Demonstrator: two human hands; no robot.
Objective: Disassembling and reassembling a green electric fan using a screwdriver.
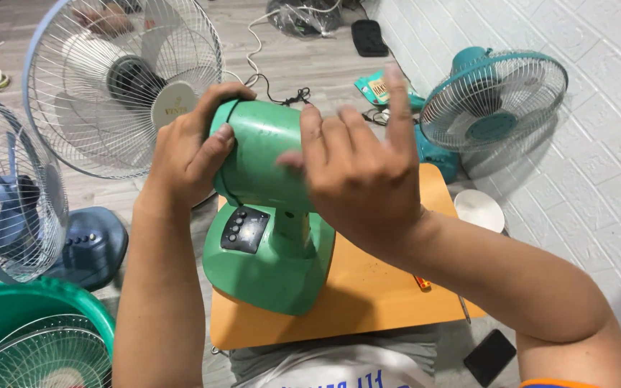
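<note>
Green fan body [267, 215] stood upright on a small orange table [375, 294], near the middle of the view, its base toward the person. The grille and blades were off it; only the round motor housing, neck and base with a dark button panel [244, 228] showed.

Left hand [190, 147] was curled around the left end of the housing, thumb across the front, gripping it. Right hand [357, 169] lay over the right side of the housing with the palm against it, fingers loosely spread and the index finger raised; whether it truly gripped could not be made out, since the palm side was hidden. The far side of the housing was covered by both hands.

A red-handled tool [421, 282] peeked from under the right forearm, mostly hidden. A black phone [490, 356] lay on the floor near the right, beside the table's edge.

Around: a large white fan [120, 86] far left, a blue fan [16, 201] cut off at the left edge, a teal fan [494, 100] far right against the white wall, a green basin [8, 309] holding a grille at the near left, partly out of frame. A white dish [479, 210] sat right of the table.
</note>
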